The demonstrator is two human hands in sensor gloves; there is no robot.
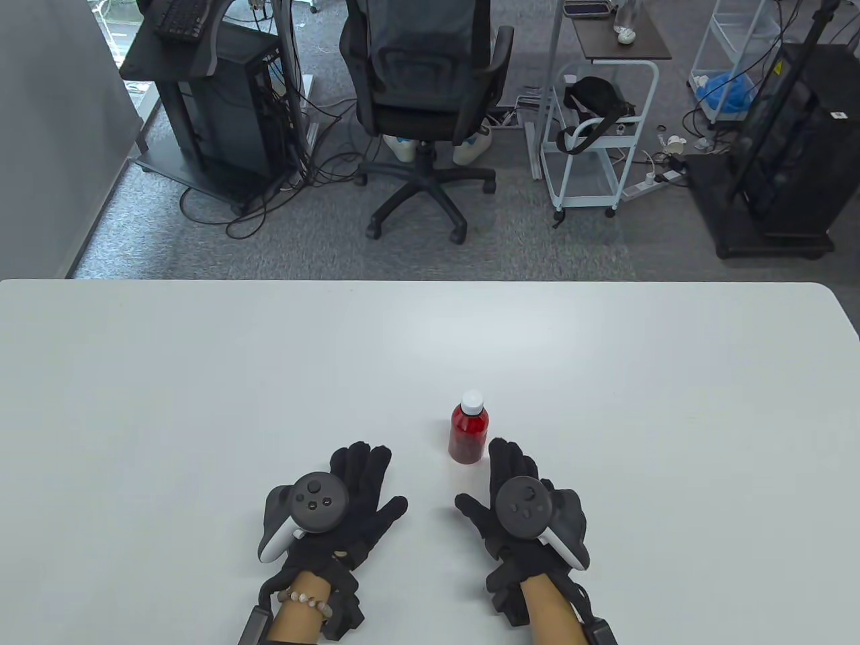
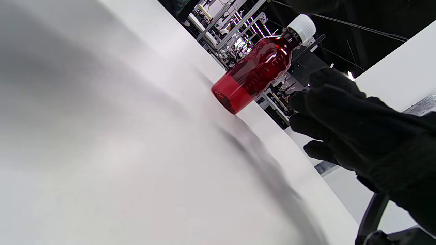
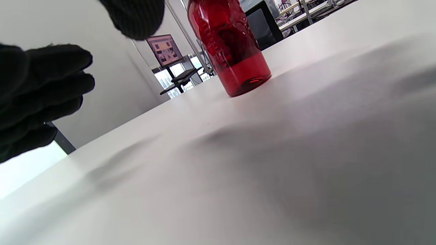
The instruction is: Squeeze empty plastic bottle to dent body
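A small red translucent plastic bottle (image 1: pixel 469 430) with a white cap stands upright on the white table (image 1: pixel 201 376). My right hand (image 1: pixel 505 478) lies palm down with fingers spread, just in front of the bottle and slightly right of it, its fingertips close to the base but holding nothing. My left hand (image 1: pixel 363 474) lies palm down and open, to the left of the bottle and apart from it. The left wrist view shows the bottle (image 2: pixel 253 76) and the right hand (image 2: pixel 357 129) beside it. The right wrist view shows the bottle (image 3: pixel 231 51) close ahead.
The table's far edge (image 1: pixel 430 282) runs across the middle of the table view. Beyond it, on the floor, are an office chair (image 1: pixel 426 101), a white cart (image 1: pixel 594 134) and black equipment racks (image 1: pixel 215 101).
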